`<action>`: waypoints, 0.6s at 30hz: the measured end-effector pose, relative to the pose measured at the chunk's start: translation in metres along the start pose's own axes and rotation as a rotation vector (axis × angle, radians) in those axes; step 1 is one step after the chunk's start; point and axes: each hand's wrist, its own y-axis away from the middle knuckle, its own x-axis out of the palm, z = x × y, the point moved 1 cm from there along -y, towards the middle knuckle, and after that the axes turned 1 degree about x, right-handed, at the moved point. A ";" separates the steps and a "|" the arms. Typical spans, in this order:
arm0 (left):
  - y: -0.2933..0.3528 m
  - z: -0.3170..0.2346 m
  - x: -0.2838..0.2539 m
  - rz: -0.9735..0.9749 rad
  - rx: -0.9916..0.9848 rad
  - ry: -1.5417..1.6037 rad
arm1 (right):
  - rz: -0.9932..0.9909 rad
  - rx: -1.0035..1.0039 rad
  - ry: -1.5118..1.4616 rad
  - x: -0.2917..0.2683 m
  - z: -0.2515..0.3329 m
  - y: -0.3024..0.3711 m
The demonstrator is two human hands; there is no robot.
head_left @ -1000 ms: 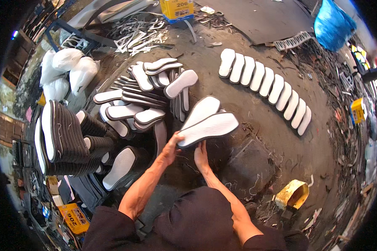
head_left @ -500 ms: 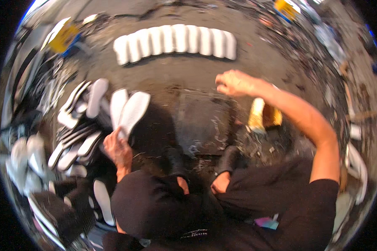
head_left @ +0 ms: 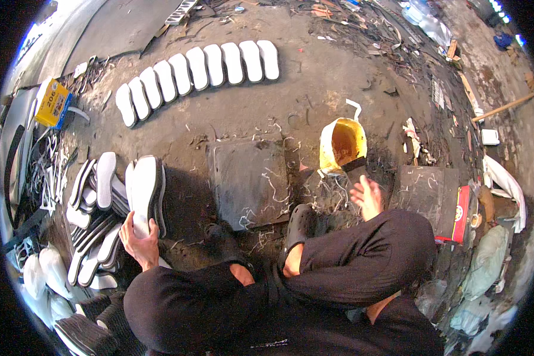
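Note:
My left hand (head_left: 139,242) is wrapped round the heel end of a white shoe sole (head_left: 143,190). More dark-edged soles lie right behind it. Beside that hand sits a heap of white and black soles (head_left: 95,231). My right hand (head_left: 368,196) is by my knee with its fingers apart, just below a yellow container (head_left: 326,148) holding brown liquid. A dark flat piece (head_left: 355,168) leans at the container's near rim, close above my fingertips; I cannot tell whether they touch it. Further off, several white soles (head_left: 197,66) lie side by side in a curved row.
A dark square board (head_left: 249,178) lies on the floor before my feet, with pale scraps around it. A yellow and blue box (head_left: 53,104) stands at the far left. On the right are a red box (head_left: 460,213), plastic bags (head_left: 485,261) and a wooden stick (head_left: 504,107).
My right hand has come back from near the sole row to beside the yellow container. The view has turned to the right. My left hand still holds a sole.

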 end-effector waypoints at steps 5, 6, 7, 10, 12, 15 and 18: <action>0.002 -0.051 0.028 -0.070 -0.223 0.482 | 0.146 -0.100 -0.236 0.003 -0.005 -0.023; 0.004 -0.077 0.029 -0.010 -0.325 0.626 | 0.147 -0.123 -0.230 0.004 0.005 -0.019; 0.003 -0.092 0.038 -0.044 -0.166 0.597 | 0.136 -0.175 -0.191 0.004 0.015 -0.018; 0.015 -0.142 0.072 -0.027 -0.032 0.717 | 0.072 -0.370 -0.105 0.010 0.080 0.000; 0.030 -0.165 0.090 0.102 0.076 0.595 | -0.002 -0.557 0.128 0.006 0.112 -0.009; 0.053 -0.179 0.124 0.228 0.149 0.456 | -0.112 -0.774 0.573 0.010 0.134 -0.056; 0.070 -0.177 0.149 0.457 0.134 0.339 | 0.010 -0.836 0.794 0.029 0.136 -0.066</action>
